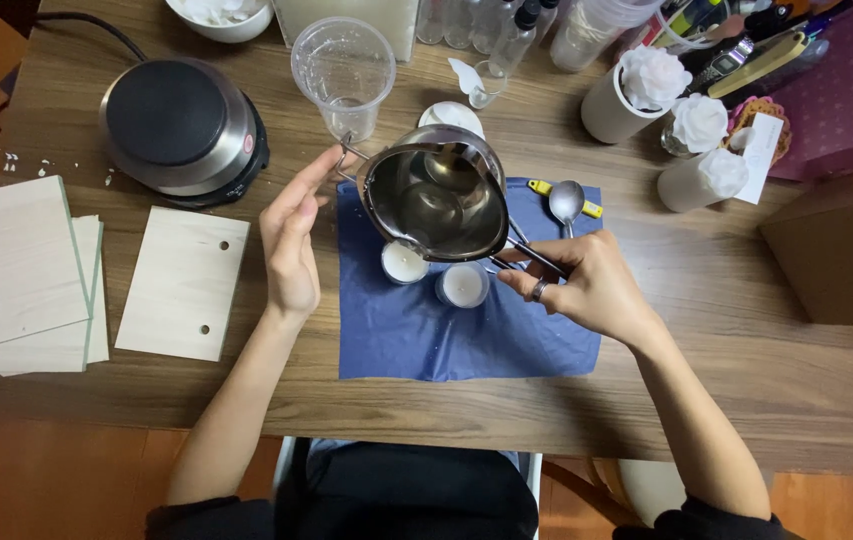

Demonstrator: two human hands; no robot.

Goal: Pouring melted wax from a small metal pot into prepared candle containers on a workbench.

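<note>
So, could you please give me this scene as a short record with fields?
right hand: right hand grips the handle of the steel melting pot
left hand: left hand open, fingertips at the pot's wire hook
pot: tilted over two small white candles
under them: blue cloth on the wooden table
nearby: metal spoon, clear plastic cup, hot plate, wooden boards

right hand point(586, 285) tilting steel pot point(436, 195) over 2 candle cups point(404, 263), left hand point(291, 235) steadying
</note>
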